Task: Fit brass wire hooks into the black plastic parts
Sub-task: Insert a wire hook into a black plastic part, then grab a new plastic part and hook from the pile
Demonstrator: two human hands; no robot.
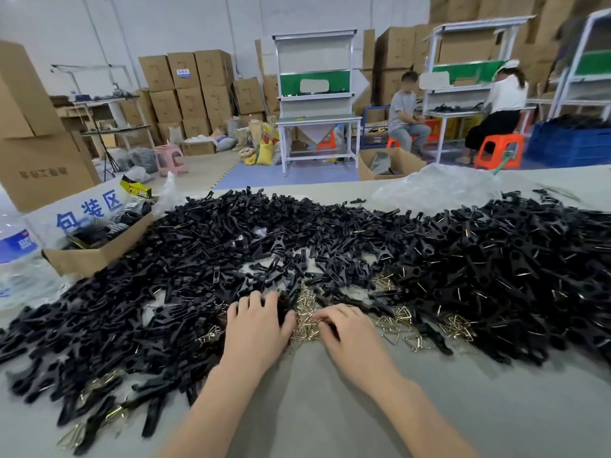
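Observation:
A wide heap of black plastic parts (330,233) covers the grey table (314,408) from left to right. A small pile of brass wire hooks (305,312) lies at the heap's near edge, between my two hands. My left hand (256,320) lies palm down, its curled fingers gripping a black plastic part (283,305) at the pile's left side. My right hand (345,325) sits just right of the pile, fingers curled and pinching at the brass hooks; what its fingertips hold is hidden. More loose hooks (401,325) lie to the right.
An open cardboard box (96,256) stands at the left, with a water bottle (16,259) beside it. Crumpled clear plastic (439,186) lies at the table's far right. Beyond the table are stacked cartons, workbenches and two seated people.

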